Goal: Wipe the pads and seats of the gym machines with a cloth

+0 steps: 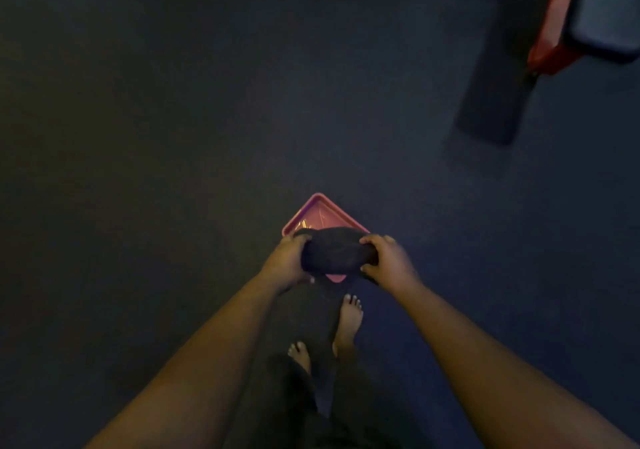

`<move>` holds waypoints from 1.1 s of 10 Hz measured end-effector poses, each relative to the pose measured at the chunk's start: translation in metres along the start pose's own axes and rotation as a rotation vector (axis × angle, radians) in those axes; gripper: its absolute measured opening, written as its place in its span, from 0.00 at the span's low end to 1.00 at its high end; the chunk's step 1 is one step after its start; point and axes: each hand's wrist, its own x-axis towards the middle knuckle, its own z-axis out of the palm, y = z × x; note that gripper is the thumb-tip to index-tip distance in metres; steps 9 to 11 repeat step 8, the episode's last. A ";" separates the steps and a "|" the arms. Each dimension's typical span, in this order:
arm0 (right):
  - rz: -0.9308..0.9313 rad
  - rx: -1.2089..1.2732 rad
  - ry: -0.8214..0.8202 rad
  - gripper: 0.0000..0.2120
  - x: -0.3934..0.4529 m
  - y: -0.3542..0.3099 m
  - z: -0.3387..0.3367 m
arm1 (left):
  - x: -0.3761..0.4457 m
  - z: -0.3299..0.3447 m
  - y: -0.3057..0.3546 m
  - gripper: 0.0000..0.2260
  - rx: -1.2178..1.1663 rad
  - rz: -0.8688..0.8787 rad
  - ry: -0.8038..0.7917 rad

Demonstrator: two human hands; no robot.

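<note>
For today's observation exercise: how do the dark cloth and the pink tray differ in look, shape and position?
The cloth is dark and bunched into a soft lump; the tray is pink, rigid and square-cornered. The cloth is gripped at both ends by the left hand and right hand; the tray is untouched, below it. The cloth shows almost whole; the tray is half hidden behind it. Both lie straight ahead of the person.

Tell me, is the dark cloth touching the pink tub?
Cannot tell. In the head view both hands grip the dark bunched cloth above the pink square plastic tub, hiding any gap between them.
</note>
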 end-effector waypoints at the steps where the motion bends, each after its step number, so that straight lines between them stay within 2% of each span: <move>1: 0.007 -0.114 -0.009 0.21 0.051 0.021 0.026 | 0.061 0.032 -0.022 0.27 0.271 0.051 0.042; 2: 0.021 -0.242 -0.029 0.16 0.129 0.059 0.067 | 0.146 0.071 -0.060 0.16 0.528 0.119 0.070; 4: -0.002 -0.320 -0.047 0.13 0.254 0.128 0.149 | 0.290 0.127 -0.121 0.18 0.690 0.158 -0.005; 6: 0.004 -0.256 0.056 0.10 0.318 0.178 0.219 | 0.374 0.170 -0.175 0.25 0.687 0.221 0.074; 7: -0.005 -0.256 0.018 0.13 0.323 0.194 0.245 | 0.385 0.187 -0.194 0.26 0.669 0.186 0.007; 8: 0.073 -0.210 -0.024 0.18 0.324 0.212 0.266 | 0.380 0.201 -0.207 0.29 0.480 0.063 -0.124; 11: 0.073 -0.210 -0.024 0.18 0.324 0.212 0.266 | 0.380 0.201 -0.207 0.29 0.480 0.063 -0.124</move>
